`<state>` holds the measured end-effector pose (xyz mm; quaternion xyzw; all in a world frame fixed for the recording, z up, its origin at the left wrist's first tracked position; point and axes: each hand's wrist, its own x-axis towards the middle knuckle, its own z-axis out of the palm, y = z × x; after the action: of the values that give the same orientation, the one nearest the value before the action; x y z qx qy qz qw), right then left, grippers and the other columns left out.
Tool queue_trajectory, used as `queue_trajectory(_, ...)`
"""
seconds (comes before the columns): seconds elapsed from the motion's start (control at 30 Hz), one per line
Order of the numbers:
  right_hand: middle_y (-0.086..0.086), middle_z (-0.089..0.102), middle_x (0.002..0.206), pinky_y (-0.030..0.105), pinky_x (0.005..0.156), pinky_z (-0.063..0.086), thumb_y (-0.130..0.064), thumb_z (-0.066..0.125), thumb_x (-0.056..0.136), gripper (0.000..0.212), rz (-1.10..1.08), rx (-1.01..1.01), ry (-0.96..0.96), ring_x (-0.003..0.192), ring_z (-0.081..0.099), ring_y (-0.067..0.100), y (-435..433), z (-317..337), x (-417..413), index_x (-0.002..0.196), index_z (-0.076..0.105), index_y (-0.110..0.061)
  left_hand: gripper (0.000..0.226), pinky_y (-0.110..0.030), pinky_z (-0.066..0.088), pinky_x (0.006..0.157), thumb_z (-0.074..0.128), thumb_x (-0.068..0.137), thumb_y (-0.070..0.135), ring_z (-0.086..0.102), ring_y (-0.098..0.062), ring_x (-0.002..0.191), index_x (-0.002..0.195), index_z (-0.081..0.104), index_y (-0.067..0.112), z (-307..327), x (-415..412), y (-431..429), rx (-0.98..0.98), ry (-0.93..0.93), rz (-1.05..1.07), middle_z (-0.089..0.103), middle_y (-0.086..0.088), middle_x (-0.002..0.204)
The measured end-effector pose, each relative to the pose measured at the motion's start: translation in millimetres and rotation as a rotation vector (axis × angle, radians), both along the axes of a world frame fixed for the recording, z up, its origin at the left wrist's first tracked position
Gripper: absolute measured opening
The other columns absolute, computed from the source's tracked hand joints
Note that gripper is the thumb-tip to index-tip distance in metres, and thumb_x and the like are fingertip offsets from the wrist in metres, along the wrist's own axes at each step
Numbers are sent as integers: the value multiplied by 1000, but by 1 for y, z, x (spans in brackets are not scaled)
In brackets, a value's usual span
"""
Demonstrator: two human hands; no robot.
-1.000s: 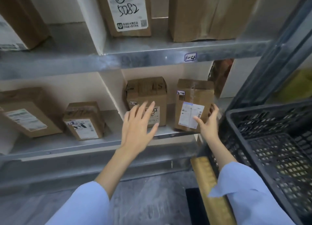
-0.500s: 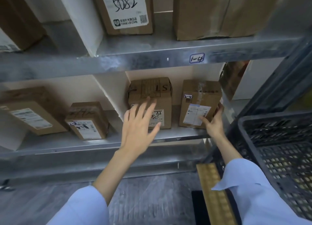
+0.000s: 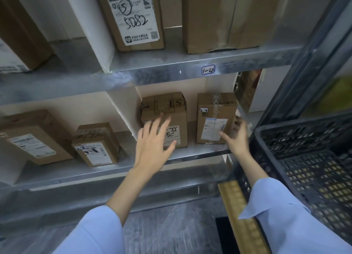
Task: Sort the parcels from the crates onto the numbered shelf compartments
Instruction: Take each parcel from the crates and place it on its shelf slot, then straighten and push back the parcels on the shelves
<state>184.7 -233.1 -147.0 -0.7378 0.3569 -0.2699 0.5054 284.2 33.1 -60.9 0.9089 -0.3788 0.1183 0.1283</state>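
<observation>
Arms stretch forward from pale blue sleeves (image 3: 91,232) toward the lower shelf (image 3: 200,153). Your left hand (image 3: 154,142) is raised with its back toward you, its fingers (image 3: 164,124) straight and spread wide, holding nothing. Their tips lie in front of the ST box (image 3: 163,107); whether they touch it cannot be told. Your right hand (image 3: 237,138) grips the parcel (image 3: 213,118) at its lower right corner, thumb on the front face and fingers curled round the right side. The parcel stands upright on the shelf, just left of those fingers and just beside the ST box, apart from it. It is brown cardboard, taped down the middle, with a white label (image 3: 215,129) and a small tag (image 3: 203,110) reading 2-4. A black crate (image 3: 304,158) sits right of your right fingers.
</observation>
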Motion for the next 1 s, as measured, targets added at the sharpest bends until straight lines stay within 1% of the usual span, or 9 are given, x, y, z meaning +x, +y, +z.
queue_trajectory(0.13,9,38,153,49,113,35,-14,79,82,89,-31,-52,15,142,35,27,9,2,-2,152,24,-17,69,-42,32,106,58,89,47,34,-30,132,150,34,24,0,7,-3,-6,30,14,29,-2,158)
queue_trajectory(0.27,10,39,152,47,111,35,-13,79,82,90,-52,-32,-2,141,37,28,8,5,4,152,23,-18,71,-40,36,104,60,87,46,35,-29,128,149,35,24,-2,12,-10,-24,61,39,28,-2,158)
queue_trajectory(0.4,10,38,154,53,113,34,-12,78,82,93,-73,7,9,142,37,29,6,4,8,154,20,-19,69,-44,38,103,67,83,40,32,-31,136,145,43,20,-5,15,-13,-79,38,50,38,-5,152)
queue_trajectory(0.47,9,39,153,52,112,35,-11,78,82,91,-65,4,5,141,38,28,5,2,9,153,21,-20,69,-46,39,103,69,82,38,31,-32,140,144,45,20,-7,18,-14,-90,48,47,39,-6,150)
queue_trajectory(0.6,8,42,150,45,107,39,-6,76,83,85,-40,-17,7,137,43,25,1,-5,12,149,25,-22,67,-47,43,101,71,81,35,33,-31,138,142,48,21,-10,20,-15,-110,46,55,42,-5,147)
queue_trajectory(0.77,8,44,146,50,106,41,-2,71,86,81,-45,-3,57,135,46,27,-7,-15,22,148,25,-27,63,-46,45,98,71,80,31,35,-32,136,140,51,20,-14,19,-17,-162,40,65,45,-5,145)
queue_trajectory(1.0,10,50,140,41,100,43,-3,69,88,78,-19,11,67,129,52,28,-22,-23,29,149,25,-27,61,-45,45,94,72,81,32,36,-32,136,138,53,20,-17,20,-21,-173,6,91,47,-6,143)
